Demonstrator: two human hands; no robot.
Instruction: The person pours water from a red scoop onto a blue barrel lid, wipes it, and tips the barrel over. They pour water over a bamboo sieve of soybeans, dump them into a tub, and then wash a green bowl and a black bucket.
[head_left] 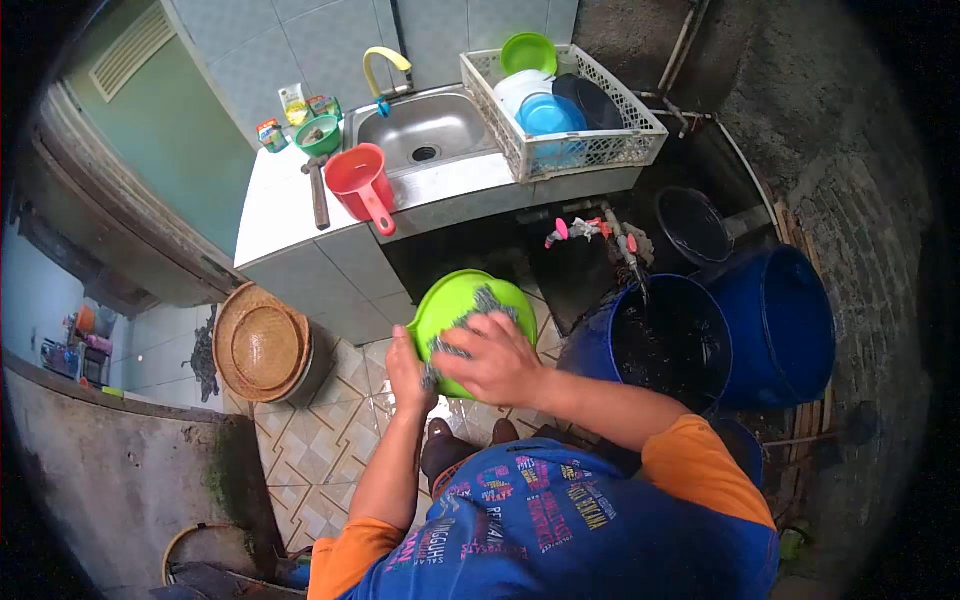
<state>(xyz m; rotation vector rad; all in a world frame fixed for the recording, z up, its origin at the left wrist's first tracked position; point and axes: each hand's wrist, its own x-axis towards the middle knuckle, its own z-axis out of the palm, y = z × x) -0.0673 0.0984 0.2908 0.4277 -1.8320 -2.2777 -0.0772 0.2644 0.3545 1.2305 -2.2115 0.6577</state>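
A lime-green plastic basin is held up in front of my body, above the tiled floor. My left hand grips its left rim, fingers partly hidden behind it. Against the basin's surface, my right hand presses a grey, stringy scrubbing cloth. Parts of the cloth stick out above and to the left of the fingers, and another bit shows near my left hand. The palm side of my right hand is hidden.
Ahead are a steel sink, a yellow tap, a red dipper, a hammer and a white crate of dishes. Water runs into a blue barrel at right. A woven tray sits at left.
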